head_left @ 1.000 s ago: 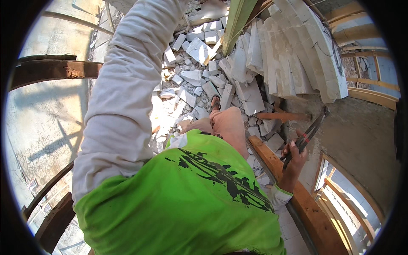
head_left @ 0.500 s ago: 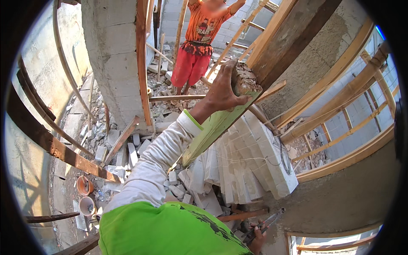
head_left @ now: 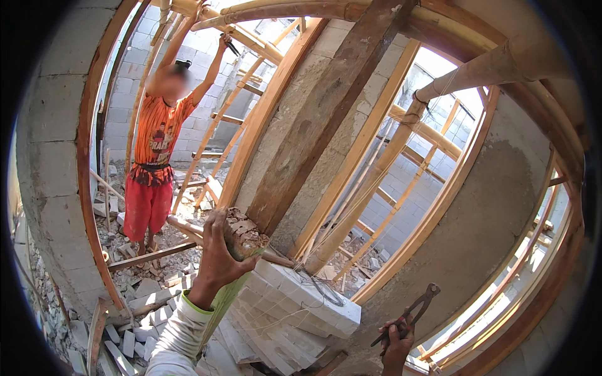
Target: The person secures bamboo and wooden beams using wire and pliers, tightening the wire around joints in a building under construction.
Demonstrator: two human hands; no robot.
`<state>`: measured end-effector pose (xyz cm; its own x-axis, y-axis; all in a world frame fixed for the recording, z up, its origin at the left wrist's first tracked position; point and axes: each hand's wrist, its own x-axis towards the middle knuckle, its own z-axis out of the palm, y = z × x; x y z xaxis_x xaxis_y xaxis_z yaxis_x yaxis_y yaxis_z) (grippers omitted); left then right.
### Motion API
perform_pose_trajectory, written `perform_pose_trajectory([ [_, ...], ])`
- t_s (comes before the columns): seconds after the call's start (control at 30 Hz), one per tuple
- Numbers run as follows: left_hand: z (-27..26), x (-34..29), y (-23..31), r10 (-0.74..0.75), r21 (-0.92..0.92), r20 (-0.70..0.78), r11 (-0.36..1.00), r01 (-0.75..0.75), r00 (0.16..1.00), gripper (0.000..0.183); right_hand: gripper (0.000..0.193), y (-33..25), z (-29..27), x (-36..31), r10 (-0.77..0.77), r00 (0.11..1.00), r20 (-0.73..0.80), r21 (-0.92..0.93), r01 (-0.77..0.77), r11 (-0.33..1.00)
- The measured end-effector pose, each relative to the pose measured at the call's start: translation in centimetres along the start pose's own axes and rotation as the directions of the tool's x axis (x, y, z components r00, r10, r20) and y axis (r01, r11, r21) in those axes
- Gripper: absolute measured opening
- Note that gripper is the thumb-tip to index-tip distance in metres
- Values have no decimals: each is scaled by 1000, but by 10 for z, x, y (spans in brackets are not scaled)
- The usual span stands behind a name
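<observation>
My left hand [head_left: 216, 257] grips the upper end of a pale green wooden beam [head_left: 227, 301]. Its fingers lie over the rough, crusted end face and the thumb presses on the side. The beam slants down behind my white sleeve, and its lower part is hidden. At lower right, my right hand [head_left: 397, 341] is closed round the handles of dark metal pincers [head_left: 422, 302], whose rounded head points up. Between the two hands, white wall blocks [head_left: 301, 297] are stacked at a slant, with thin wire [head_left: 329, 291] lying on top.
A dark timber post [head_left: 320, 125] leans behind the beam. A person in an orange shirt [head_left: 160, 128] stands beyond the opening, arms raised to a bamboo pole [head_left: 251, 44]. Broken blocks [head_left: 135, 335] litter the ground at left. A plastered wall [head_left: 451, 250] with timber frames rises at right.
The view has tilted up and swung right. My right hand has come up with the pincers, away from my side. My left hand keeps its grip on the beam end.
</observation>
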<state>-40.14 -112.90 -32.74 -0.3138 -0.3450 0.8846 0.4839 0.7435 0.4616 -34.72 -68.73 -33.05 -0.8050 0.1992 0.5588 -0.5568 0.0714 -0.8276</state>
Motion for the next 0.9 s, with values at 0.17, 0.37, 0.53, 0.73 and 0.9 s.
perform_pose_trajectory([
  [0.17, -5, 3, -9, -25, -35, 16, 999, 26, 1000, 113, 49, -93, 45, 19, -156, 984, -84, -350, 117, 929],
  [0.37, -7, 8, -46, -31, -347, 132, 935, 76, 991, 115, 39, -129, 101, 1, -153, 944, -293, -492, -12, 870],
  [0.53, -4, 71, -108, 73, -656, 485, 690, 307, 871, 107, 41, -137, 150, -33, -249, 816, -522, -417, 10, 909],
  [0.73, 38, 74, -155, 496, -820, 484, 545, 175, 721, 116, 28, 43, 187, -160, 199, 513, -835, 123, -179, 976],
  [0.9, 44, 80, -131, 419, -721, 677, 214, 659, 605, 123, 12, 178, 214, -327, 708, 151, -690, 666, -250, 703],
])
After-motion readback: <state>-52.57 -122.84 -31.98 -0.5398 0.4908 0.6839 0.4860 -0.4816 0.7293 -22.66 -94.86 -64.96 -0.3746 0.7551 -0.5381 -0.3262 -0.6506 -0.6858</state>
